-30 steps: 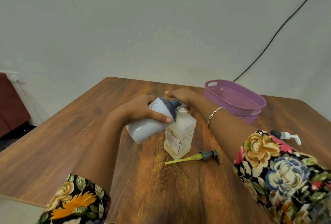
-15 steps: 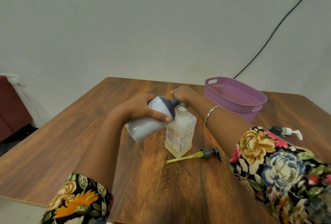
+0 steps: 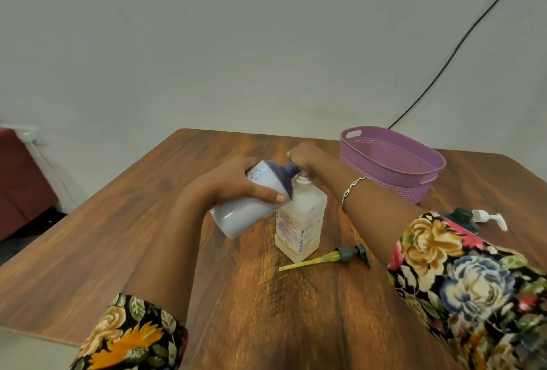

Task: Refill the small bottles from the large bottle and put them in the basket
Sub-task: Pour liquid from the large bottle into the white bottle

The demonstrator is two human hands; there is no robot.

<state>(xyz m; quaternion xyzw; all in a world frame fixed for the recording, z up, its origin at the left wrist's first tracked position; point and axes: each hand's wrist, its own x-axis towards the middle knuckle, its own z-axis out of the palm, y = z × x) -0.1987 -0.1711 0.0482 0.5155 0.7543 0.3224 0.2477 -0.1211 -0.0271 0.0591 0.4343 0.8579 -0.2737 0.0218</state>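
Observed: the left hand [image 3: 236, 183] was clamped round the body of the large bottle [image 3: 245, 212], thumb across its near side. The bottle was tipped steeply, with its dark neck at the mouth of the square bottle [image 3: 302, 221]. The square bottle stood upright on the tabletop [image 3: 266, 310], uncapped and holding pale yellow liquid. The right hand [image 3: 305, 156] was closed about its neck, though the fingers were largely hidden behind the two necks. Whether liquid was flowing could not be told.

A pump head [image 3: 346, 254] with a yellow dip tube lay on the tabletop just beside the square bottle's base. A second pump bottle [image 3: 479, 217] stood to the right, partly behind the sleeve. The purple basket [image 3: 438, 159] sat beyond the right forearm. No bottle showed inside it.

Assessment: filling appeared to be in progress, with capping and basketing outstanding.

Risks:
- The two mouths were narrow and met at an angle. A small drift of the left hand would likely send liquid down the square bottle's shoulder onto the tabletop.
- The level at the neck was masked by the right hand, so overfilling could go unnoticed.
- Sideways pressure from the large bottle could tip the square bottle if the right hand eased its hold.
- The dip tube lay on the bare tabletop, so it could pick up dirt.
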